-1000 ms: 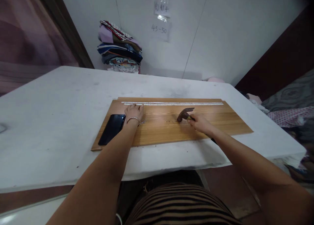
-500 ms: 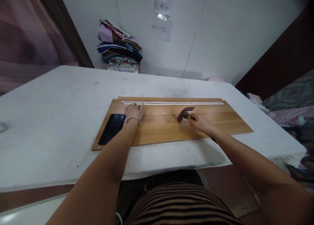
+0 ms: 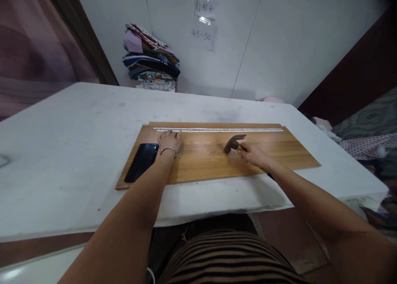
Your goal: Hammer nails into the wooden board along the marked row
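My right hand (image 3: 252, 155) is wrapped round the handle of a claw hammer (image 3: 232, 144). The hammer's head rests low over the middle of a wooden board (image 3: 201, 168), its claw pointing away to the right. Small dark specks, perhaps nails, lie in a short row on the board just left of the head. My left hand (image 3: 169, 141) lies flat on the left part of the board, fingers stretched out. Partly hidden by that wrist is a small metal tool (image 3: 180, 153), perhaps pliers. A black phone (image 3: 142, 163) lies on the board left of my forearm.
Two white measuring strips (image 3: 220, 130) run along the board's far edge. The board lies on a white-covered table (image 3: 77, 151), with a few dark bits near its front edge. Folded cloths (image 3: 151, 58) are stacked by the wall, below paper signs (image 3: 203, 36).
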`<act>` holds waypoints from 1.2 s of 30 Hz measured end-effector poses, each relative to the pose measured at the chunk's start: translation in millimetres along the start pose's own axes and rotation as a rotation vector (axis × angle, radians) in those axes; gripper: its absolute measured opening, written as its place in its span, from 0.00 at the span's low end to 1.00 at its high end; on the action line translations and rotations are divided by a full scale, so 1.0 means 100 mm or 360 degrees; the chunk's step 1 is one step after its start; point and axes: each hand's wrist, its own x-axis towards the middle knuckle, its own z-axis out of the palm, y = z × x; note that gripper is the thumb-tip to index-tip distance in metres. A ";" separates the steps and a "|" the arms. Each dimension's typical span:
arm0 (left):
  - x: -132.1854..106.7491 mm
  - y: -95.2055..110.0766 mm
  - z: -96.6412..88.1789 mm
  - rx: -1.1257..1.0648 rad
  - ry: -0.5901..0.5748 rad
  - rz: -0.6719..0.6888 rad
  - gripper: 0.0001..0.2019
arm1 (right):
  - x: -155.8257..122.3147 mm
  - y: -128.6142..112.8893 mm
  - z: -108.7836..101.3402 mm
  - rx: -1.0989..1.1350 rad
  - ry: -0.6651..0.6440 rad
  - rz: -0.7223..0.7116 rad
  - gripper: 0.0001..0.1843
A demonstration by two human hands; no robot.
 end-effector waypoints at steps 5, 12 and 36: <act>0.00 -0.01 0.00 0.0002 -0.0013 -0.0003 0.28 | 0.00 -0.03 -0.02 0.0001 -0.0009 0.0031 0.07; 0.01 -0.01 0.03 0.0016 0.0026 -0.0010 0.27 | -0.01 -0.04 -0.02 0.0013 -0.0027 0.0016 0.08; 0.00 -0.03 0.02 -0.0102 0.0030 0.0029 0.26 | 0.03 0.03 0.02 0.0032 0.0016 -0.0015 0.09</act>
